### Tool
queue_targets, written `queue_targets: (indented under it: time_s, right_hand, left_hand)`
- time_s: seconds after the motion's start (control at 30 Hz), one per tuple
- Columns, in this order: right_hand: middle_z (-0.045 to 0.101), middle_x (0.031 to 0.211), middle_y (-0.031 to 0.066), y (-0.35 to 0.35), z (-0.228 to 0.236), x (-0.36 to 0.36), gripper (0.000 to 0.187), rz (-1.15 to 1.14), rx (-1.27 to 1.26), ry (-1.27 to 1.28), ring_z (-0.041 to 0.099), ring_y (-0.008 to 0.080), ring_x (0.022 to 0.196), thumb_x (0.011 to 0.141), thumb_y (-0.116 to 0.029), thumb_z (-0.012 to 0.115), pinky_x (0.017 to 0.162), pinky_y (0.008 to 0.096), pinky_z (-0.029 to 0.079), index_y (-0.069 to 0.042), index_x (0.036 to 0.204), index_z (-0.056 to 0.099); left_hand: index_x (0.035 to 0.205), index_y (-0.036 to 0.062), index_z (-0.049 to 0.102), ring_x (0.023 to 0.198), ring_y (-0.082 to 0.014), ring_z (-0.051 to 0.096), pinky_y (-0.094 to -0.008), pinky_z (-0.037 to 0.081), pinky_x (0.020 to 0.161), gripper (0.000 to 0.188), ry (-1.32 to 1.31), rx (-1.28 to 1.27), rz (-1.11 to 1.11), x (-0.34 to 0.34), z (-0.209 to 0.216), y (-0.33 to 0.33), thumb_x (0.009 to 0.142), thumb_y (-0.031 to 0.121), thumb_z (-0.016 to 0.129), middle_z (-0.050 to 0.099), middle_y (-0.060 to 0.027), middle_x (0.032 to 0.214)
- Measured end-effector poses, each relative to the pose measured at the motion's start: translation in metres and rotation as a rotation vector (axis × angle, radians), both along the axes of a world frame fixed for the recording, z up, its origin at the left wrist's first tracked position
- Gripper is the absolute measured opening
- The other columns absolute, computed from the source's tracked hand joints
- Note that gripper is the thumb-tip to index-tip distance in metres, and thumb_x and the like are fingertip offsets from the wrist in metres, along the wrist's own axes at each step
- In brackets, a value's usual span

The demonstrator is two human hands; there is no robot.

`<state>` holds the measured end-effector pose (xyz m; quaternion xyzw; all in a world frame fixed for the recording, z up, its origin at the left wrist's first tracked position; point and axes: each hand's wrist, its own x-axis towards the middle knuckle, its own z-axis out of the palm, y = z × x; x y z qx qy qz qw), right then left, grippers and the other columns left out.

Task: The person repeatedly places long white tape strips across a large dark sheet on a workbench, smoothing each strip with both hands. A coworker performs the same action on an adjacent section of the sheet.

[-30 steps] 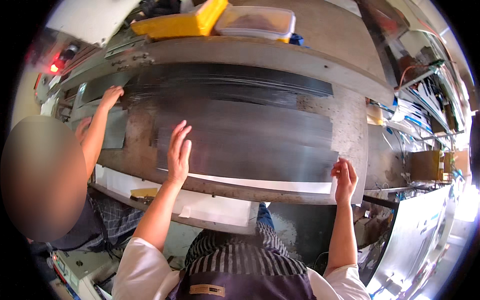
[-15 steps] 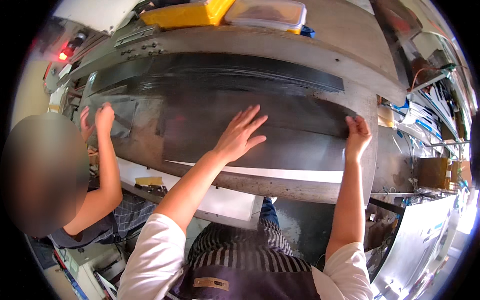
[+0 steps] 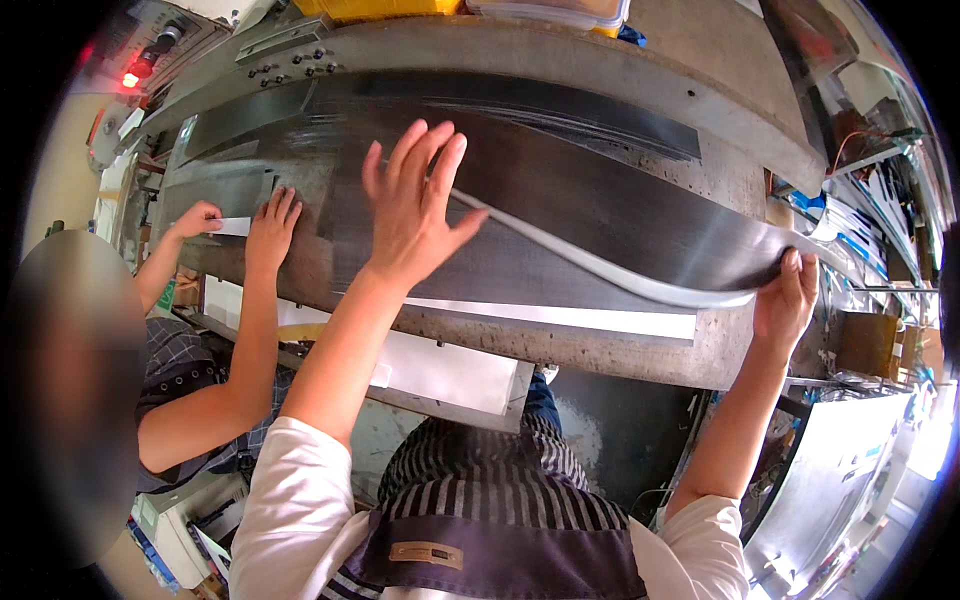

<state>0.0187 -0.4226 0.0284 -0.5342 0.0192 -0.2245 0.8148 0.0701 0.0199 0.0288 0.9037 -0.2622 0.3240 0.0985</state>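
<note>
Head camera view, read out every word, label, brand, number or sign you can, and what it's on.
No text can be read.
Tan patch on the dark apron: marks too small to read.
Grey panel, upper left, by the red light: any markings too small or blurred.

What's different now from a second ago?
The right hand moved right, gripping and lifting the end of a dark sheet, which now bends. The left hand moved farther out over it, fingers spread. The other person's hand now holds a white strip. The black strips stayed put.
</note>
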Motion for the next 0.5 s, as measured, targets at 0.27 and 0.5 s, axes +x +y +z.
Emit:
queue_targets:
  time_s: [0.27, 0.5]
  right_hand:
    - [0.062, 0.079, -0.0014, -0.007, -0.079, -0.048, 0.007, -0.109, 0.009, 0.45, 0.056, 0.0082, 0.074, 0.086, -0.002, 0.067, 0.072, 0.0219, 0.044, -0.006, 0.089, 0.063]
    - [0.061, 0.074, -0.0031, 0.016, -0.111, -0.043, 0.013, -0.312, -0.539, 0.522, 0.05, 0.0052, 0.066, 0.082, -0.008, 0.074, 0.063, 0.0204, 0.04, 0.0, 0.091, 0.068]
  left_hand:
    - [0.143, 0.0239, 0.039, 0.143, -0.0239, 0.021, -0.0498, 0.002, 0.115, 0.073, 0.254, 0.078, -0.158, -0.097, -0.035, 0.002, 0.084, 0.063, 0.055, 0.033, -0.0064, 0.151]
    - [0.141, 0.0257, 0.043, 0.14, -0.0247, 0.028, -0.0524, 0.018, 0.112, 0.073, 0.695, 0.144, -0.112, -0.132, -0.075, 0.01, 0.079, 0.062, 0.057, 0.033, -0.0056, 0.15]
